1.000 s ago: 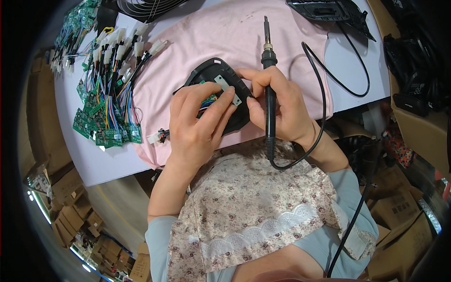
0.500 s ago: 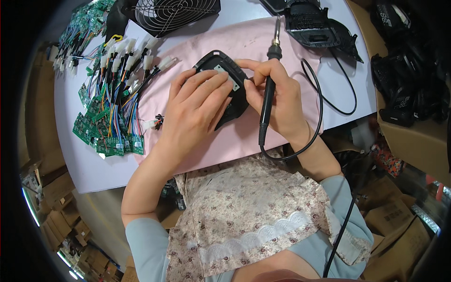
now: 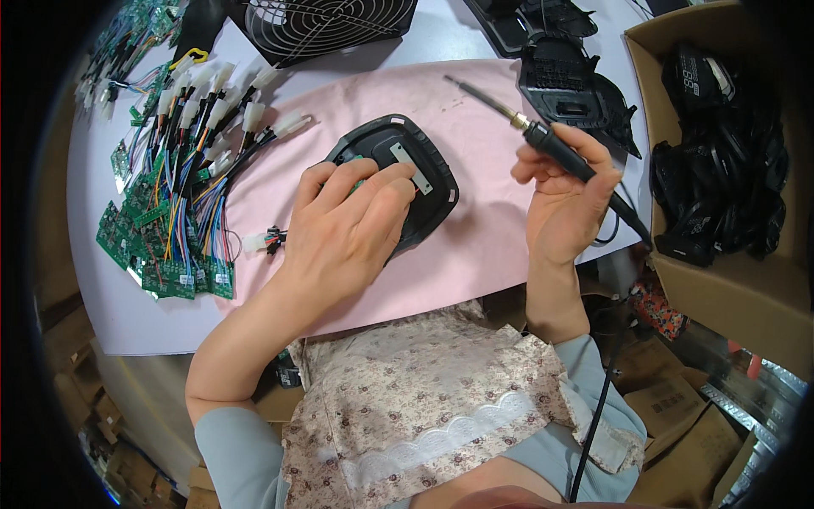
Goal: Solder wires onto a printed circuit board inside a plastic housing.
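On a pink cloth (image 3: 483,246) lies a black plastic housing (image 3: 437,191) with rounded corners, a pale rectangular plate (image 3: 410,168) set in it. My left hand (image 3: 348,229) rests over its near left part, fingers bent and pressing on it. A bit of green shows by the fingertips; the rest there is covered. A white connector (image 3: 256,243) on short wires pokes out left of that hand. In my right hand (image 3: 568,208), right of the housing and apart from it, is a soldering iron (image 3: 564,151), gripped by its black handle. Its tip points up and left, over the cloth.
Green circuit boards (image 3: 161,276) with coloured wires and white plugs are heaped at left. A black fan (image 3: 326,21) with a wire grille stands at the back. More black housings (image 3: 564,85) lie back right. A cardboard box (image 3: 729,297) of black parts adjoins the table's right side.
My right hand has moved right, away from the housing, and the soldering iron has swung from upright to slanting left. My left hand stays on the housing, more of which now shows.
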Demonstrator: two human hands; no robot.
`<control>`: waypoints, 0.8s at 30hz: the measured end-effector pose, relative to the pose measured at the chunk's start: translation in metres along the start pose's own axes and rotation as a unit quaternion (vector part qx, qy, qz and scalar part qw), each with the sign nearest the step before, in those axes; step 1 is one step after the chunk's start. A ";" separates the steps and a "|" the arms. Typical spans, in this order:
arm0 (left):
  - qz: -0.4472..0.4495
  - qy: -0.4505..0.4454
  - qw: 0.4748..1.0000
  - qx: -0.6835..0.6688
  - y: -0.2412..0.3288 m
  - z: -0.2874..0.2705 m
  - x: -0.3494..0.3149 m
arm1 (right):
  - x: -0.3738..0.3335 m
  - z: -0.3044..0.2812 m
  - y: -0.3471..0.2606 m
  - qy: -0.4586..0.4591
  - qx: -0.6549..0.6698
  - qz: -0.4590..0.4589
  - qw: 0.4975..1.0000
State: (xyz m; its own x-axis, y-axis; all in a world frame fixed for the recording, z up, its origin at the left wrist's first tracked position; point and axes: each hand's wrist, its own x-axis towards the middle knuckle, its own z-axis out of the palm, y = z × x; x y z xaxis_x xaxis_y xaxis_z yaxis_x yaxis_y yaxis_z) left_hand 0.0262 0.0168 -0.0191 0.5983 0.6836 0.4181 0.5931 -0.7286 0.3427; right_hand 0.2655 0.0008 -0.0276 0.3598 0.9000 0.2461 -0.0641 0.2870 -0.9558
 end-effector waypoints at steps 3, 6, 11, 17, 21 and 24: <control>-0.012 0.000 1.000 0.001 0.000 -0.002 -0.003 | 0.000 -0.003 0.008 0.015 0.008 -0.007 1.000; -0.013 0.005 1.000 -0.006 0.000 -0.001 0.000 | -0.001 -0.011 0.011 0.040 0.003 -0.021 0.999; -0.016 0.005 1.000 -0.017 0.001 -0.002 0.002 | -0.010 -0.006 0.002 0.005 0.002 -0.045 0.999; -0.023 0.003 1.000 -0.017 0.001 -0.002 0.003 | -0.010 0.003 -0.003 -0.026 -0.064 -0.044 0.997; -0.027 0.001 0.999 -0.020 0.001 -0.002 0.002 | -0.011 0.004 -0.003 -0.033 -0.066 -0.038 0.997; -0.030 -0.015 0.999 -0.039 0.001 -0.004 0.003 | -0.013 -0.003 0.003 -0.056 -0.047 -0.048 0.996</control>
State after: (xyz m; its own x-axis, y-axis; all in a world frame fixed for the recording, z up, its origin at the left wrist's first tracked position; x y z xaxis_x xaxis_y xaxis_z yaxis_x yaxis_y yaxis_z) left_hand 0.0263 0.0174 -0.0139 0.5800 0.7262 0.3691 0.5856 -0.6866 0.4308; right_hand 0.2633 -0.0105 -0.0341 0.2527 0.9023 0.3492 0.0549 0.3470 -0.9363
